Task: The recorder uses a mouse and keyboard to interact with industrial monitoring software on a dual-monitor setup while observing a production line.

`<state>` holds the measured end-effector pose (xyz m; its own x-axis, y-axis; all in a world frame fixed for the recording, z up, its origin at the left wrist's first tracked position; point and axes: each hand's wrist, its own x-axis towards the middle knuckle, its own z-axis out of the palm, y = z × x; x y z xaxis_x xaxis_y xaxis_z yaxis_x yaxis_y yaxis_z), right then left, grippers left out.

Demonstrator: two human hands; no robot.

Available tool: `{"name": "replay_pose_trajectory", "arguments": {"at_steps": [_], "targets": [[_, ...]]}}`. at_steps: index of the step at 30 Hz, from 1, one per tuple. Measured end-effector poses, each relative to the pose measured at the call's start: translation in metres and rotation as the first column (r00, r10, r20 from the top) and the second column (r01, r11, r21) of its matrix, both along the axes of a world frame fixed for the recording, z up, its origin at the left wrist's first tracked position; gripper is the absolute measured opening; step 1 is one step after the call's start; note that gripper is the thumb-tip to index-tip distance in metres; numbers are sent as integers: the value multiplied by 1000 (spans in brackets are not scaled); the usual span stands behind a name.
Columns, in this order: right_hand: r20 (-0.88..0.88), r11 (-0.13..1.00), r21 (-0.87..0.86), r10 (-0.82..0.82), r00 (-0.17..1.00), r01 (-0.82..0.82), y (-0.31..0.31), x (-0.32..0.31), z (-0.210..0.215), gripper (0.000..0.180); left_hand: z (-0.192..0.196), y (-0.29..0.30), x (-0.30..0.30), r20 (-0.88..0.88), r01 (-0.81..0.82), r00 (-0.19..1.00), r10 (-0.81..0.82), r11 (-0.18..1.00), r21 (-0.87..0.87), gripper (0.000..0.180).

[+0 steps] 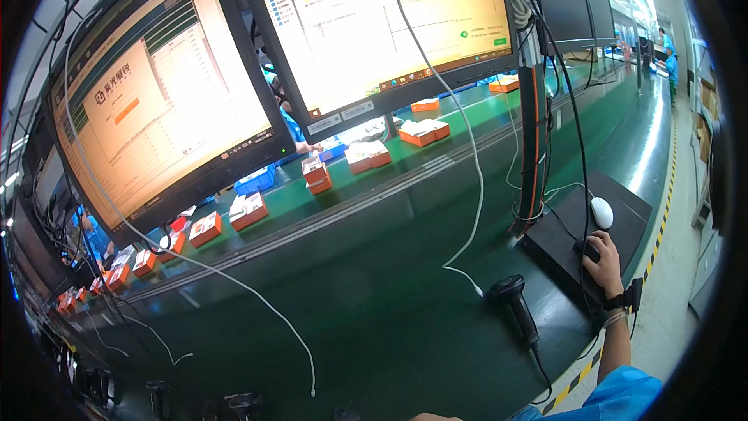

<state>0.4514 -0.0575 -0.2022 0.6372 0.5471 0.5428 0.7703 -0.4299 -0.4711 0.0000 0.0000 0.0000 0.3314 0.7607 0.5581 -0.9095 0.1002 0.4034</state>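
At the right, my right hand [606, 269] is closed over a black computer mouse [589, 251]. The mouse rests on a flat black box-like pad [557, 245] at the bench edge. Just beyond the hand lies a white mouse [601, 213]. A black handheld barcode scanner [520, 312] lies on the green bench to the left of my right forearm, its cable trailing toward me. Only a sliver of skin, perhaps my left hand [435, 418], shows at the lower edge; its fingers are hidden.
Two lit monitors [382, 23] hang over the green bench [374, 281]. White cables [471, 187] dangle onto it. Orange boxes [249, 210] stand in a row along the far side, with blue bins [255, 179] among them. More scanners [244, 401] line the near edge. Co-workers are farther off.
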Motion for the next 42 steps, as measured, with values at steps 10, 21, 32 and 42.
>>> {"name": "replay_pose_trajectory", "arguments": {"at_steps": [10, 21, 32, 42], "targets": [[-20, 1000, -1, 3, 1000, -3, -1, 2, 1, 42, -2, -3, 9, 161, -19, 987, 19, 1000, -6, 23], [-35, 1000, -12, -4, 999, 4, -2, 2, 2, 43, -9, -1, 2, 1, -54, 999, 54, 995, 84, 24], [-23, 1000, -6, -1, 1000, 1, -2, 2, 0, 43, -9, -1, 5, 17, -79, 997, 77, 992, 103, 25], [-26, 1000, -9, -6, 1000, 6, -1, 1, 2, 42, -9, -5, 9, 133, -55, 990, 51, 998, 31, 27]]}}
